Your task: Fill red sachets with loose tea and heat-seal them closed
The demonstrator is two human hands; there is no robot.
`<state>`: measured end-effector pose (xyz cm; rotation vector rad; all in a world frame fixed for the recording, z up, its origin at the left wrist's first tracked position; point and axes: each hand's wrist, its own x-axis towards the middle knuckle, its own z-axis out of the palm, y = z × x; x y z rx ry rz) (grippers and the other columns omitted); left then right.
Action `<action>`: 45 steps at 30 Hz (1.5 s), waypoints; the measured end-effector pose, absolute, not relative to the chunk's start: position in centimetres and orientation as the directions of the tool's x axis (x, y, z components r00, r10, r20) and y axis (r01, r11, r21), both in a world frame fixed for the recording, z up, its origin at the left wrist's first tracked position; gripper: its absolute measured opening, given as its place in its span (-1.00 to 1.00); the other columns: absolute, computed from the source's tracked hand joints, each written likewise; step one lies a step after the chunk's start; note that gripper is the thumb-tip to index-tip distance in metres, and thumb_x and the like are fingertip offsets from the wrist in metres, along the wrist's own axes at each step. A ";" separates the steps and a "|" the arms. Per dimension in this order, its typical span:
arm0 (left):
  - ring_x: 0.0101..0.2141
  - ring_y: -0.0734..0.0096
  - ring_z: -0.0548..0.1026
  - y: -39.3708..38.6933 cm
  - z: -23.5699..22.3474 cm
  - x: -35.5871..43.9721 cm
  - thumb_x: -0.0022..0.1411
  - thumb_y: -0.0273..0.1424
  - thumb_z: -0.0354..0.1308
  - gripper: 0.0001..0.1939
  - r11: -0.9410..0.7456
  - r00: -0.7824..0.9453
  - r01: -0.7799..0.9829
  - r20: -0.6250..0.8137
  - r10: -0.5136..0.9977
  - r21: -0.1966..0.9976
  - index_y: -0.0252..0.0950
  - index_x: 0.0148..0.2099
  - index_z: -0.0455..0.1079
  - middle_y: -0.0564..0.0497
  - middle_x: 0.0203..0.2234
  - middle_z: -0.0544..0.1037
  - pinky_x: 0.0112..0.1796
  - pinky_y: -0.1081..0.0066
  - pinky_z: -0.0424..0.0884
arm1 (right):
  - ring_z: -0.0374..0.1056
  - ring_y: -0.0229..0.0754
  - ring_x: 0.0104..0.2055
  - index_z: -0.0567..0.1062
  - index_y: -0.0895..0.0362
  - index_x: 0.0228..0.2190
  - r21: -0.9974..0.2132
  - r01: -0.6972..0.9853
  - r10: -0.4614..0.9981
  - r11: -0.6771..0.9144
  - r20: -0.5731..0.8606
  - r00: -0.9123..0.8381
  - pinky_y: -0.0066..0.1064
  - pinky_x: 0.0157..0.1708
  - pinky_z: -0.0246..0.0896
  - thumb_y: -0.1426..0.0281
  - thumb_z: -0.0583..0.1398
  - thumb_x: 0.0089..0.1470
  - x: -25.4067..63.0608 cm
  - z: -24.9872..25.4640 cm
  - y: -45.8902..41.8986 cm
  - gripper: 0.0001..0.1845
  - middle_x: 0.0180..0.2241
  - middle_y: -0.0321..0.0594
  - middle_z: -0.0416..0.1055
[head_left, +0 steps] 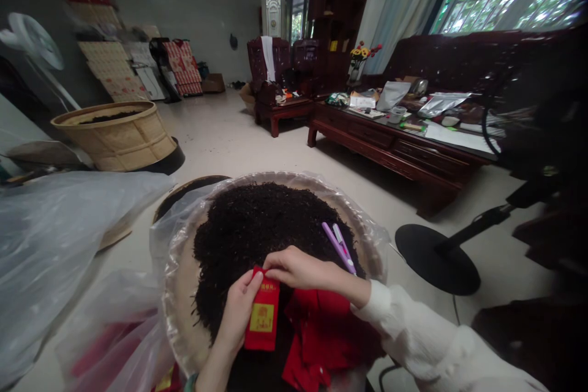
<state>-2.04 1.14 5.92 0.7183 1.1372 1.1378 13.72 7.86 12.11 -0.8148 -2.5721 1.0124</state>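
Between my two hands is a small red packet (261, 340) with a yellow label and yellow lettering. My left hand (239, 306) pinches its upper left side, thumb on the front. The fingers of my right hand (294, 266) are closed on its top edge. Below lies a heap of dark, dry tea leaves (257, 220) in a round basket lined with clear plastic (177, 269). A purple mini heat sealer (339, 247) rests on the leaves, beyond my right forearm. More red packets (331, 331) lie piled under that forearm.
A second round basket (117, 147) of dark leaves stands at the far left near a white fan (39, 43). Clear plastic sheeting (68, 226) covers the left side. A cluttered wooden table (390, 153) and a black stand base (436, 257) are at the right.
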 end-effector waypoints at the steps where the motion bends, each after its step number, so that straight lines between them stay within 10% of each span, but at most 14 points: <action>1: -0.55 0.57 0.38 1.2 5.8 -2.0 -0.11 -0.02 0.33 -0.44 0.300 -0.011 -0.339 -0.322 0.947 0.892 -0.40 -0.23 0.44 0.04 -0.53 0.52 -0.51 0.59 0.30 | 0.28 -0.36 -0.49 0.49 0.24 -0.28 -0.710 0.404 0.591 0.577 0.022 -0.806 -0.59 -0.47 0.11 0.52 0.15 0.13 13.8 11.9 7.8 -0.88 -0.46 -0.28 0.44; 15: -0.28 0.23 0.55 1.3 5.0 -1.6 -0.16 0.08 0.25 -0.44 0.095 -0.335 0.028 -0.081 0.939 0.995 -0.32 -0.32 0.57 -0.09 -0.32 0.62 -0.19 0.40 0.46 | 0.32 -0.27 -0.44 0.38 0.19 -0.26 -0.526 0.486 0.606 0.698 0.072 -0.792 -0.53 -0.49 0.03 0.48 0.19 0.09 14.1 11.3 7.0 -0.87 -0.42 -0.25 0.42; 22: -0.39 0.32 0.51 1.5 4.4 -2.0 -0.14 0.11 0.23 -0.42 0.065 -0.437 0.016 -0.052 0.898 0.998 -0.33 -0.33 0.55 -0.04 -0.41 0.61 -0.37 0.48 0.44 | 0.32 -0.23 -0.28 0.38 0.19 -0.11 -0.658 0.416 0.741 0.628 0.342 -0.577 -0.45 -0.31 0.23 0.43 0.33 -0.05 14.1 9.7 7.0 -0.56 -0.21 -0.14 0.38; 26: -0.40 0.38 0.50 1.4 4.2 -1.8 -0.18 0.05 0.30 -0.45 0.073 -0.400 -0.135 -0.121 0.908 0.988 -0.34 -0.32 0.54 -0.03 -0.41 0.60 -0.38 0.52 0.43 | 0.33 -0.27 -0.37 0.52 0.18 -0.45 -0.777 0.322 0.759 0.541 0.287 -0.585 -0.48 -0.30 0.22 0.37 0.35 -0.03 14.2 8.7 7.8 -0.86 -0.46 -0.26 0.41; 34: -0.38 0.17 0.57 1.3 6.4 -0.7 -0.44 -0.10 0.48 -0.25 0.371 0.030 -0.230 -0.375 0.927 0.900 -0.47 -0.19 0.46 -0.17 -0.44 0.60 -0.31 0.32 0.49 | 0.33 -0.28 -0.42 0.53 0.18 -0.55 -0.811 0.240 0.730 0.534 0.298 -0.615 -0.49 -0.34 0.22 0.28 0.31 0.02 14.4 8.6 7.9 -0.76 -0.54 -0.26 0.42; 40: -0.35 0.12 0.59 1.9 6.1 0.2 -0.47 -0.16 0.51 -0.27 0.428 0.013 -0.347 -0.452 0.892 0.835 -0.44 -0.20 0.48 -0.28 -0.22 0.59 -0.31 0.29 0.53 | 0.31 -0.11 -0.05 0.44 0.18 -0.07 -0.642 0.639 0.905 0.424 0.276 -0.323 -0.31 -0.03 0.19 0.32 0.21 0.13 18.6 7.1 9.6 -0.67 -0.11 -0.08 0.40; 45: -0.32 0.09 0.60 2.2 5.7 0.3 -0.45 -0.24 0.52 -0.32 0.444 0.023 -0.408 -0.477 0.878 0.798 -0.42 -0.20 0.48 -0.28 -0.16 0.57 -0.37 0.32 0.55 | 0.24 0.12 0.05 0.20 0.43 0.12 -0.356 0.932 0.997 -0.071 -0.040 0.061 -0.16 0.02 0.10 0.40 0.22 0.09 24.4 3.5 12.1 -0.37 -0.01 0.28 0.28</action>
